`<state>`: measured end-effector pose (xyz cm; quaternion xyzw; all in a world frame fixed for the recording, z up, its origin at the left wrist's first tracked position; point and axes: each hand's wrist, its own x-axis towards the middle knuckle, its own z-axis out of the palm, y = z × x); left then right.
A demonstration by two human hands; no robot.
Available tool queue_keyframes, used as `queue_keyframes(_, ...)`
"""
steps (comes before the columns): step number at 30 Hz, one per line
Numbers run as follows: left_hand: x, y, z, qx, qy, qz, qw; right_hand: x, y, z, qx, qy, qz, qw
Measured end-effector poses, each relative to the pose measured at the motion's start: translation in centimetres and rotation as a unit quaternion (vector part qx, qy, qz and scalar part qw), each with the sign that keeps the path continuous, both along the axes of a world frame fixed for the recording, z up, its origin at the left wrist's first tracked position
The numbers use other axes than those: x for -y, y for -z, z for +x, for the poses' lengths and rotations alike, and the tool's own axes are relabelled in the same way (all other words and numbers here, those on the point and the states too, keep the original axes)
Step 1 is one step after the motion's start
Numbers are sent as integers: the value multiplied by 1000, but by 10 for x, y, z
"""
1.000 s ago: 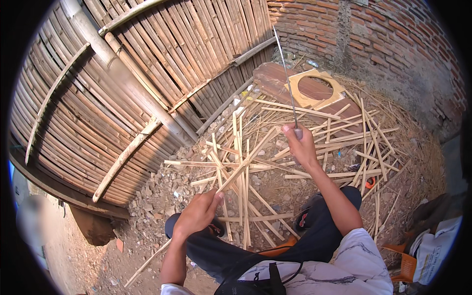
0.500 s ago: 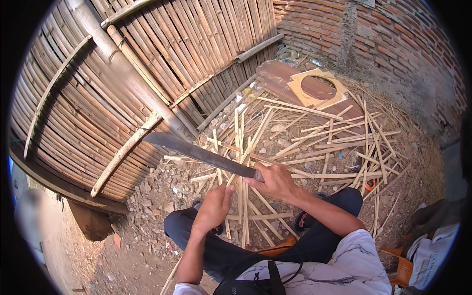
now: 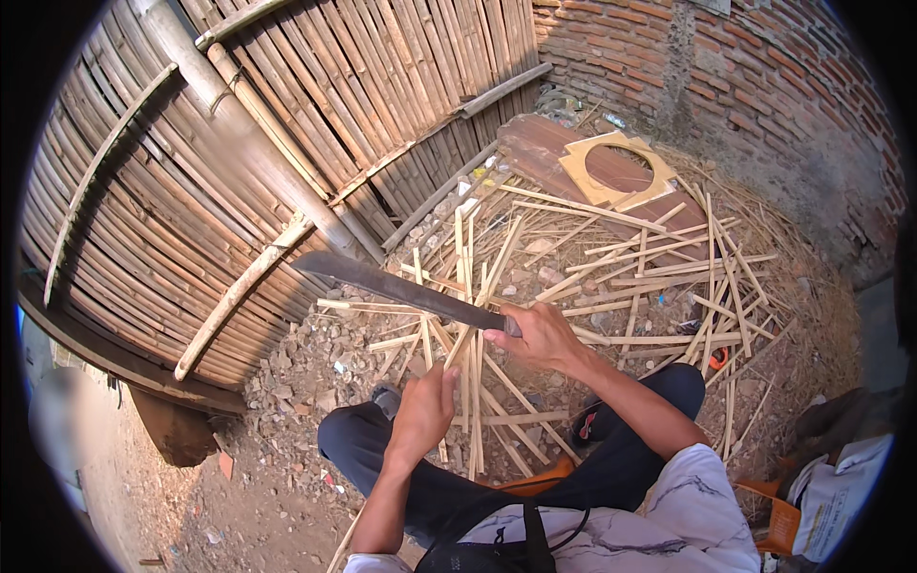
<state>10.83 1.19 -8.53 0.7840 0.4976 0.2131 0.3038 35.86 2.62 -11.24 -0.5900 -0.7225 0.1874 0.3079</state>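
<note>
My right hand (image 3: pixel 541 337) is closed round the handle of a machete (image 3: pixel 401 289), whose long dark blade points to the left and slightly away from me. Below the blade, my left hand (image 3: pixel 421 409) pinches the lower end of a pale bamboo strip (image 3: pixel 460 346). That strip slants up towards the blade near the handle; whether the edge touches it I cannot tell. Under both hands, a loose crossing heap of split bamboo strips (image 3: pixel 475 411) lies on the ground between my legs.
More bamboo strips (image 3: pixel 669 277) are scattered to the right. Beyond them a brown board (image 3: pixel 535 153) carries a yellowish panel (image 3: pixel 585 177) with a round hole. A bamboo wall (image 3: pixel 382 76) rises at left, a brick wall (image 3: pixel 764 95) at the back right. Rubble (image 3: pixel 306 382) covers the ground.
The machete and my right hand have shifted slightly right, and the blade tip sits a little further right. My left hand has moved slightly right and down, still gripping the strip.
</note>
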Motion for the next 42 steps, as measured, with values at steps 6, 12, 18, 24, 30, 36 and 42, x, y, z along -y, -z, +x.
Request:
queue_keyframes(6,-1,-11,0,9,9,-32,999,-6,14,2,-26,25,2,999)
queue_keyframes(12,2,-13,-2,9,1,-10,1000,-8,7,3,-61,29,61,996)
queue_keyframes(18,0,-6,-8,6,0,-2,1000,-10,11,4,-53,60,2,997)
queue_keyframes(24,12,-6,-16,-10,-6,34,999,-25,13,25,-55,68,0,996)
queue_keyframes(30,36,-35,-33,-14,15,-69,997,-47,32,69,-121,194,-80,970)
queue_keyframes(36,16,-48,-53,11,-12,-61,998,-41,29,67,-280,189,-79,938)
queue_keyframes(42,-21,-115,-92,53,-126,55,989,-33,-2,86,-479,184,-65,856)
